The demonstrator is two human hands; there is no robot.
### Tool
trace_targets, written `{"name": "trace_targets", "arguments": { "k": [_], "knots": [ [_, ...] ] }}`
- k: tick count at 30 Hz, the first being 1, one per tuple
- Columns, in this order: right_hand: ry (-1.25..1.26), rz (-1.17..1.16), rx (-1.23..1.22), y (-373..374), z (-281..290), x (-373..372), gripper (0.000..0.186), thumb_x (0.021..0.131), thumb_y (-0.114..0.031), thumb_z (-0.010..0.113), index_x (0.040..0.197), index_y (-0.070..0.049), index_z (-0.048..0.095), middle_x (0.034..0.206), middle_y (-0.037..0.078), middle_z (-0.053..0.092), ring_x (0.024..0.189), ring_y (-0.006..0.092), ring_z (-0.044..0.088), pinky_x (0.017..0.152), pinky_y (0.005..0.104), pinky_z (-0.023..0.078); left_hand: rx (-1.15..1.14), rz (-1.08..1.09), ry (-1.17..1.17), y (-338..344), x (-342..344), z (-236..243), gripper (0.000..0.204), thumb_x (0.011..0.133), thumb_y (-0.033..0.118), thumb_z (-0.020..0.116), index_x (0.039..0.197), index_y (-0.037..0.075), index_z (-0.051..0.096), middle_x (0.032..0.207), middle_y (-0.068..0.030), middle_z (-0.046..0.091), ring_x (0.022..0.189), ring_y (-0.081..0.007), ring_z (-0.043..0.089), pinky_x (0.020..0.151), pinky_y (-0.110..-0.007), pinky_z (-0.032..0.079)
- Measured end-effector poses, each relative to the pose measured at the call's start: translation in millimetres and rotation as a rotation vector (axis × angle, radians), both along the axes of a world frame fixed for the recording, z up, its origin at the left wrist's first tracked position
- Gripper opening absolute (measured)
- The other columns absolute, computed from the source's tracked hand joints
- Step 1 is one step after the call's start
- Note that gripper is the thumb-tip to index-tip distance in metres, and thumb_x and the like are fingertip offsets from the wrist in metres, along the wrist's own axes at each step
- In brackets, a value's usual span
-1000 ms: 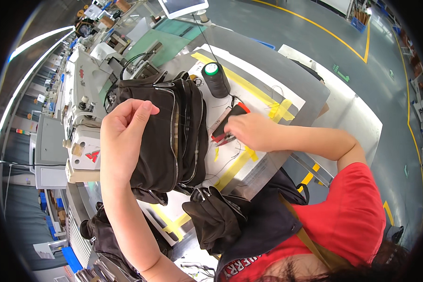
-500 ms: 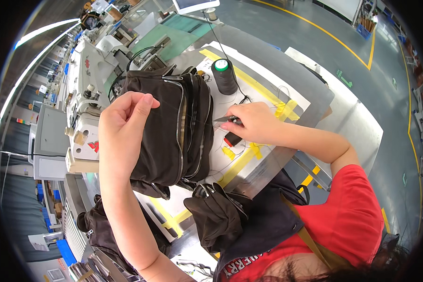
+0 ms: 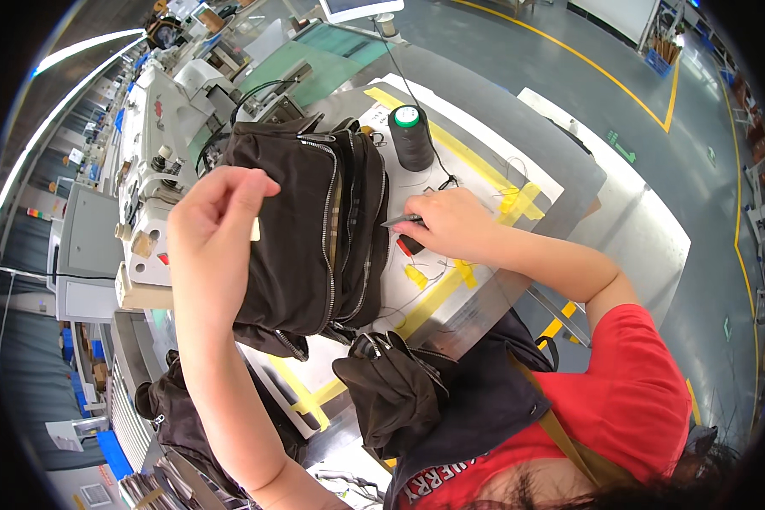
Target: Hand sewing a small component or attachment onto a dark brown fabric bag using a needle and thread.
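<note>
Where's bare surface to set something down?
Grey worktop looks bare past the white sheet's far edge; so does the white table beyond the right forearm. Crowded: between dark bag and right hand, with small cutter, red-and-black object; thread spool just beyond.

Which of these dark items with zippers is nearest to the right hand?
The large bag, just left of the right hand; the small pouch and the item behind the left forearm are farther.

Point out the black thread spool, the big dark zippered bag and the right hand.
Black thread spool (image 3: 413, 147): head view, wound side.
Big dark zippered bag (image 3: 296, 242): head view, broad fabric panel.
Right hand (image 3: 450, 219): head view, back of hand.
</note>
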State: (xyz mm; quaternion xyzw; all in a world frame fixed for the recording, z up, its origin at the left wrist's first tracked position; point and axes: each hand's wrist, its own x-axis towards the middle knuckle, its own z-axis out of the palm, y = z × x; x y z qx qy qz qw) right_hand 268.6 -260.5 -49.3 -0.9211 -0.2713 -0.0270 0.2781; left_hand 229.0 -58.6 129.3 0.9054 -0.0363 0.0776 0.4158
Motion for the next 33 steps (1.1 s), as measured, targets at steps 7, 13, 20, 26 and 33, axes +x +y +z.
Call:
{"name": "trace_targets", "arguments": {
  "k": [7,13,20,26,33],
  "knots": [
    [-0.198,-0.024,0.008,-8.4,4.1,-3.9,0.033,0.08,-0.036,0.06,0.093,-0.005,0.059,0.084,0.01,0.061,0.078,0.0263,0.058,0.069,0.0384,0.044,-0.199,0.031,-0.066,13.2,-29.0,0.0,0.02,0.09,0.02,0.055,0.086,0.003,0.064,0.055,0.0123,0.036,0.045,0.0039,0.022,0.041,-0.018,0.011],
    [0.217,0.294,0.65,-1.3,32.9,-44.7,0.029,0.086,-0.032,0.058,0.096,-0.005,0.064,0.086,0.005,0.056,0.081,0.0146,0.052,0.073,0.0277,0.038,-0.265,-0.016,0.11,-8.5,-53.6,-10.7,0.014,0.088,0.011,0.057,0.084,0.0,0.065,0.059,0.0105,0.044,0.052,0.0026,0.028,0.045,-0.017,0.018],
    [1.066,0.287,1.19,20.1,51.1,-61.7,0.031,0.091,-0.031,0.052,0.098,-0.003,0.063,0.083,-0.001,0.057,0.073,0.0069,0.045,0.068,0.0208,0.037,-0.206,-0.161,0.224,-19.1,-82.3,-61.6,0.007,0.083,0.004,0.059,0.082,-0.001,0.064,0.051,0.0045,0.042,0.047,-0.0008,0.033,0.043,-0.02,0.025],
    [1.02,0.237,1.339,20.2,52.5,-46.0,0.014,0.087,-0.02,0.059,0.087,-0.007,0.063,0.086,0.001,0.061,0.075,0.0054,0.047,0.072,0.0201,0.04,-0.301,0.005,0.211,-4.9,-114.5,-93.5,0.01,0.085,0.007,0.059,0.082,-0.001,0.065,0.052,0.0081,0.041,0.049,0.0002,0.029,0.044,-0.018,0.021],
    [0.608,0.326,1.28,24.6,65.0,-50.9,0.019,0.089,-0.016,0.055,0.088,0.002,0.062,0.084,0.005,0.061,0.076,0.0105,0.054,0.072,0.0234,0.044,-0.409,0.109,0.151,-6.8,-150.4,-108.4,0.009,0.084,0.007,0.061,0.084,-0.001,0.066,0.056,0.0068,0.045,0.051,-0.0008,0.033,0.046,-0.018,0.025]
  ]
}}
